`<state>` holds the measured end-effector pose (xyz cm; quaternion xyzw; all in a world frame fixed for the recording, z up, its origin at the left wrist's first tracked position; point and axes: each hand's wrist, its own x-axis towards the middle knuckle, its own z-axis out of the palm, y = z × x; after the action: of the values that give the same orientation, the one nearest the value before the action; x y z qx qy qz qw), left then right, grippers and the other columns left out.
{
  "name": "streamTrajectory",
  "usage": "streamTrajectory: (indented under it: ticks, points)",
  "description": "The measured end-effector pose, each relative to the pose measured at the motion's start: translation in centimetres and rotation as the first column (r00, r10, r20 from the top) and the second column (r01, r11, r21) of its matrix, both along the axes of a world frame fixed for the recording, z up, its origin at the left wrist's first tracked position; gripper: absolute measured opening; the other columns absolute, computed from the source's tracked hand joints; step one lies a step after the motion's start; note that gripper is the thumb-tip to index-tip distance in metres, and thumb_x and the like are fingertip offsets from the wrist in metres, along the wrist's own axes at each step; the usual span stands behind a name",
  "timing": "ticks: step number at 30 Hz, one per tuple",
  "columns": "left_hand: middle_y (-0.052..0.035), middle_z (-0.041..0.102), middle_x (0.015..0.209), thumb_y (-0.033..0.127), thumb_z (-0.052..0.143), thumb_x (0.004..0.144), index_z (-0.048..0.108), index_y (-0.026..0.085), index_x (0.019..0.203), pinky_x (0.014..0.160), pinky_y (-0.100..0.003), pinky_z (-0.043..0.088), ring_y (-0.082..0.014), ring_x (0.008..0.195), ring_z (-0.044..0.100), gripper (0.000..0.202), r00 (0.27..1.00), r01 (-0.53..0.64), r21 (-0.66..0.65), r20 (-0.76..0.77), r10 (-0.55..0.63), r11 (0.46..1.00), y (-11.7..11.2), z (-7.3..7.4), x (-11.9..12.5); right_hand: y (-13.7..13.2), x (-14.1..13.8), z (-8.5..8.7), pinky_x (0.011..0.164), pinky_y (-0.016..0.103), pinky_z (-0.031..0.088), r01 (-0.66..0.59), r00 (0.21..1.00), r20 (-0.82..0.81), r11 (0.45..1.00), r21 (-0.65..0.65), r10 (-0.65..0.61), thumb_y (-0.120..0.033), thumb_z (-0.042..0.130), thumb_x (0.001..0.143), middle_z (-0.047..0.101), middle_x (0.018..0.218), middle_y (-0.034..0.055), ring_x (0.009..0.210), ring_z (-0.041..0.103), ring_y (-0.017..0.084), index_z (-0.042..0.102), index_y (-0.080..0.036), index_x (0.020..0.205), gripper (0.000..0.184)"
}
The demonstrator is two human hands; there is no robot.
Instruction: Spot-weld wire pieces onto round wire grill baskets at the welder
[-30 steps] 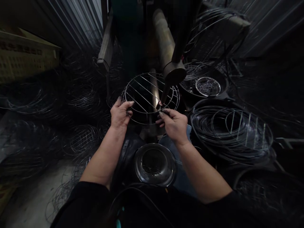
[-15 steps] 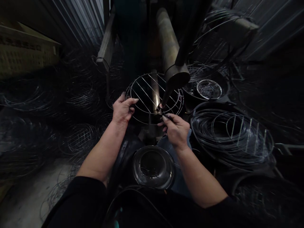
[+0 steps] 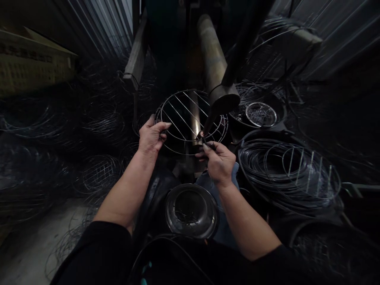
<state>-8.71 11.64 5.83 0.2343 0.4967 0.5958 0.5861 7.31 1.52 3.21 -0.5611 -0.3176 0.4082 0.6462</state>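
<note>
Biggest thing here's the thick metal cylinder [image 3: 215, 51] jutting out from the far side, then the tub [image 3: 242, 138] on the right, loaded with coiled wire [image 3: 255, 174]. Middle of the scene: a round wire rack [image 3: 182, 118] just below the cylinder's near end — a smaller cylinder [image 3: 194, 114] shows through its bars. Metal bowl [image 3: 211, 209] sits nearer. The left hand [image 3: 150, 136] is gripping the rack's left edge, thumb on top. Right hand [image 3: 221, 160] is pinching by the near-right edge — can't tell exactly what.
</note>
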Motion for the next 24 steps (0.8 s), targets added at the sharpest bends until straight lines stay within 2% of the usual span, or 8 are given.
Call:
streamTrajectory:
  ticks: [4,8,12,24]
  points:
    - [0.0041,0.056,0.072,0.001,0.077,0.046,0.066,0.021,0.109,0.040,-0.017,0.027,-0.0061,0.055,0.053,0.067,1.000,-0.010,0.001,-0.018,0.010,1.000,0.08,-0.08,0.06,0.09,-0.02,-0.12,0.043,0.023,0.051,0.004,1.000,0.011,1.000,-0.007,-0.004,-0.036,0.070,0.071,0.067,0.065,-0.0011,0.053,0.069,0.017,0.065,-0.017,0.078,0.020]
    - [0.0047,0.054,0.069,0.002,0.077,0.046,0.066,0.019,0.111,0.040,-0.017,0.027,-0.0066,0.055,0.053,0.068,1.000,0.011,-0.001,-0.004,-0.011,1.000,0.20,-0.22,0.02,0.07,-0.04,-0.21,0.044,0.023,0.052,0.001,1.000,0.010,1.000,0.001,-0.001,-0.036,0.071,0.071,0.067,0.065,-0.0015,0.052,0.068,0.016,0.065,-0.018,0.078,0.020]
    - [0.0041,0.057,0.070,0.000,0.076,0.047,0.061,0.018,0.120,0.041,-0.017,0.027,-0.0076,0.058,0.055,0.077,1.000,-0.018,-0.025,0.008,0.018,1.000,0.29,-0.15,0.05,0.25,-0.01,-0.14,0.045,0.023,0.052,0.001,1.000,-0.013,1.000,0.012,-0.001,-0.034,0.072,0.070,0.066,0.065,-0.0020,0.051,0.068,0.015,0.066,-0.017,0.079,0.020]
    - [0.0039,0.059,0.065,0.003,0.076,0.047,0.060,0.017,0.122,0.042,-0.018,0.025,-0.0085,0.056,0.055,0.077,1.000,0.014,-0.039,-0.002,-0.014,0.999,0.81,-0.41,0.16,0.89,0.35,-0.06,0.044,0.023,0.049,-0.031,0.999,0.039,0.999,-0.013,0.031,-0.038,0.070,0.072,0.066,0.066,-0.0015,0.052,0.067,0.015,0.067,-0.017,0.082,0.023]
